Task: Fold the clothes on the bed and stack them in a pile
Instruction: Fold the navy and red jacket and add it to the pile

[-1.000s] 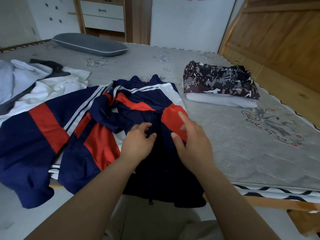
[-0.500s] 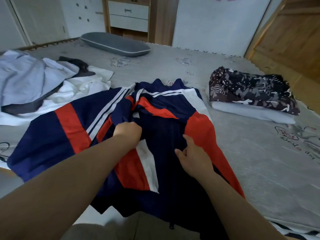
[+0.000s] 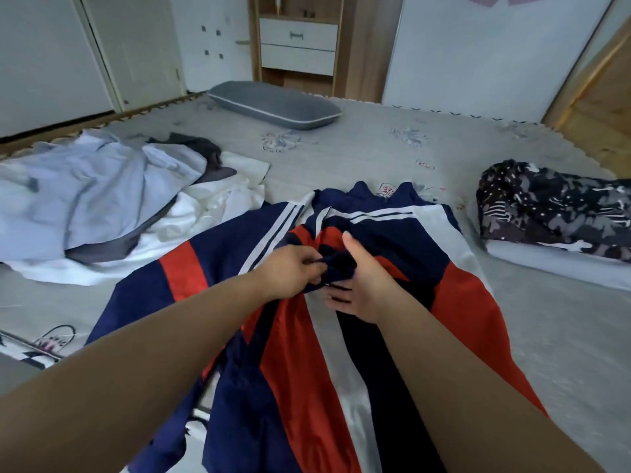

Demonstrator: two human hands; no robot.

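The jacket (image 3: 341, 336) lies spread at lower centre of the frame on the bed (image 3: 375, 155). Left hand (image 3: 290, 271) pinches a bunched navy fold; right hand (image 3: 362, 278) curls around the same fold. The folded pile (image 3: 553, 213) sits at right, loose clothes (image 3: 102, 199) at left.

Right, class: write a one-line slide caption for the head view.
Both hands, left and right, grip a navy fold of the jacket on the bed.
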